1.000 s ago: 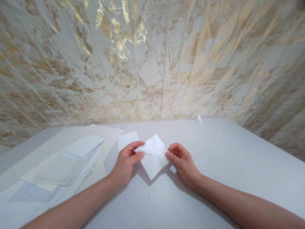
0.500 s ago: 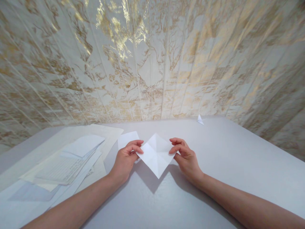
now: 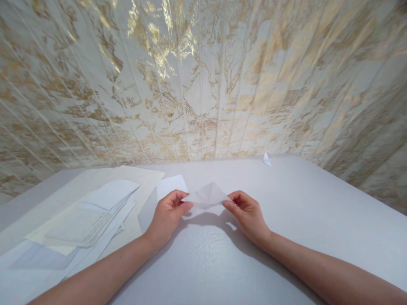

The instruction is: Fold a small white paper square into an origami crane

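Note:
A creased white sheet of paper [image 3: 207, 195] is stretched between my two hands, just above the table. Its left corner is pinched by the thumb and fingers of my left hand [image 3: 171, 212]. My right hand [image 3: 247, 212] pinches the opposite corner in the same way. The sheet is tilted so that I see it foreshortened, with its far corner raised and its near part bent out of sight. Its shadow falls on the table below. Just behind my left hand lies another white piece of paper [image 3: 171, 184].
Stacked papers [image 3: 110, 195], some with writing, spread over the left side of the white table [image 3: 302, 220]. A small folded paper piece [image 3: 266, 159] stands near the back edge at right. Behind the table hangs a white and gold patterned curtain [image 3: 203, 84].
The sheet has tipped from facing me as a diamond to a flatter, foreshortened angle. Both hands have turned, with thumbs now showing on the near side, still gripping the corners.

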The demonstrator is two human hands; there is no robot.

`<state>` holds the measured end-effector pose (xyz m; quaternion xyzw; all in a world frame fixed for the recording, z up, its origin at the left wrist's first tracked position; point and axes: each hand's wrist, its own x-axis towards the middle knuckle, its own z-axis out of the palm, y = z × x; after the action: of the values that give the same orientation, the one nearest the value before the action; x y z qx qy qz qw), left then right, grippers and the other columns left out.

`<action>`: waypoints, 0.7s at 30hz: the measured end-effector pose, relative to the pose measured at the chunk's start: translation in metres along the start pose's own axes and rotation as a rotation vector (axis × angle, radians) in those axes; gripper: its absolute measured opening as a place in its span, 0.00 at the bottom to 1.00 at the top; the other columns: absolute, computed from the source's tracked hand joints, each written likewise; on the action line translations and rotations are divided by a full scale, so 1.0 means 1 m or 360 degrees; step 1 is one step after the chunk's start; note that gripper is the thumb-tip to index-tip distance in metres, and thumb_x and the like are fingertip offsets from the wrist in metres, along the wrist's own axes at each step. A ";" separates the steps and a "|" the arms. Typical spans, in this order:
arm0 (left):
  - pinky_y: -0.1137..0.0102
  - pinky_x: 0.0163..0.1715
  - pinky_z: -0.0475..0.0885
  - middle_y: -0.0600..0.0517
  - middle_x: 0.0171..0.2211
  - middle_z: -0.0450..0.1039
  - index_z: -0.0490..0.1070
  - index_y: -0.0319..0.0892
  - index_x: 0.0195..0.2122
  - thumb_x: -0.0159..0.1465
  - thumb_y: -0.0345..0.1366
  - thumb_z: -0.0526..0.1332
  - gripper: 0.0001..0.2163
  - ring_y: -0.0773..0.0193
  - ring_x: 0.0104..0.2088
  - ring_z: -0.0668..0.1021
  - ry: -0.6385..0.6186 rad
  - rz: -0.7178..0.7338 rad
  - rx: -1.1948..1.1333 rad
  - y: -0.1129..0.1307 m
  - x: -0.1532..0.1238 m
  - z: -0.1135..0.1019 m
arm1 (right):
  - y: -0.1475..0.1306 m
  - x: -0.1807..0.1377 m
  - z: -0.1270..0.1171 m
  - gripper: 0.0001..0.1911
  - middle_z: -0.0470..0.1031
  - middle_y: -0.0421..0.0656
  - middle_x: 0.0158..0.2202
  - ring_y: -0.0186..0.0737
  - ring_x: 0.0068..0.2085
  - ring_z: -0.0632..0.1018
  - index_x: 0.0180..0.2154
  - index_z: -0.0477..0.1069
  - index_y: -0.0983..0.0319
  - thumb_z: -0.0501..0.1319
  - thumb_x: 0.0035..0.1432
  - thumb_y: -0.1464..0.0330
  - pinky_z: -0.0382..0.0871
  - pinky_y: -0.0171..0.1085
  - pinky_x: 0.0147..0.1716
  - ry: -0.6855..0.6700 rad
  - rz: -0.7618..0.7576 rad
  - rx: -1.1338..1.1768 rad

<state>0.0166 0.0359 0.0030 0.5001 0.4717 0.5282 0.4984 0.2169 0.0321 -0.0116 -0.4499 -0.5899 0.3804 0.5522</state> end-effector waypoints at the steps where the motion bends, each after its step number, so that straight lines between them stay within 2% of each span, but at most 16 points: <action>1: 0.74 0.25 0.67 0.54 0.24 0.72 0.65 0.40 0.26 0.46 0.34 0.65 0.09 0.69 0.23 0.72 -0.0040 -0.0037 0.0001 0.001 -0.001 0.001 | -0.001 -0.001 0.001 0.11 0.64 0.38 0.21 0.32 0.25 0.65 0.23 0.65 0.62 0.62 0.48 0.62 0.60 0.33 0.25 -0.0028 0.0062 0.0027; 6: 0.74 0.23 0.67 0.57 0.22 0.70 0.59 0.42 0.32 0.43 0.34 0.68 0.19 0.68 0.22 0.72 -0.0120 -0.0059 0.0048 0.004 -0.008 0.005 | -0.003 -0.008 0.009 0.14 0.58 0.35 0.19 0.28 0.21 0.60 0.22 0.60 0.62 0.61 0.47 0.61 0.54 0.30 0.19 -0.0115 0.0123 0.0015; 8: 0.75 0.20 0.66 0.59 0.23 0.68 0.57 0.43 0.35 0.43 0.35 0.68 0.22 0.69 0.21 0.71 -0.0089 -0.0045 0.0090 0.005 -0.010 0.006 | -0.004 -0.011 0.012 0.14 0.58 0.34 0.19 0.28 0.21 0.60 0.22 0.59 0.61 0.61 0.47 0.61 0.54 0.30 0.19 -0.0141 0.0101 -0.0051; 13: 0.74 0.21 0.67 0.58 0.32 0.66 0.56 0.46 0.41 0.39 0.35 0.69 0.29 0.69 0.22 0.73 0.0090 0.0030 0.0229 0.005 -0.010 0.008 | -0.011 -0.018 0.015 0.12 0.60 0.35 0.18 0.29 0.21 0.62 0.22 0.59 0.61 0.60 0.47 0.64 0.57 0.30 0.19 -0.0196 0.0004 -0.0197; 18: 0.76 0.21 0.66 0.59 0.26 0.66 0.61 0.43 0.32 0.43 0.33 0.66 0.17 0.70 0.21 0.71 0.0115 0.0085 0.0324 0.005 -0.008 0.008 | -0.011 -0.022 0.017 0.07 0.63 0.36 0.22 0.30 0.23 0.65 0.27 0.60 0.60 0.59 0.48 0.67 0.61 0.31 0.22 -0.0193 -0.0094 -0.0229; 21: 0.77 0.20 0.65 0.58 0.26 0.68 0.62 0.43 0.33 0.47 0.33 0.64 0.14 0.71 0.21 0.70 0.0047 0.0094 0.0248 0.002 -0.006 0.005 | -0.004 -0.020 0.016 0.12 0.66 0.38 0.27 0.32 0.26 0.68 0.36 0.60 0.59 0.59 0.49 0.68 0.63 0.31 0.24 -0.0143 -0.0079 -0.0120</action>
<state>0.0215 0.0298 0.0047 0.5432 0.5037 0.5116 0.4353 0.2005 0.0130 -0.0157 -0.4382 -0.6390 0.3640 0.5169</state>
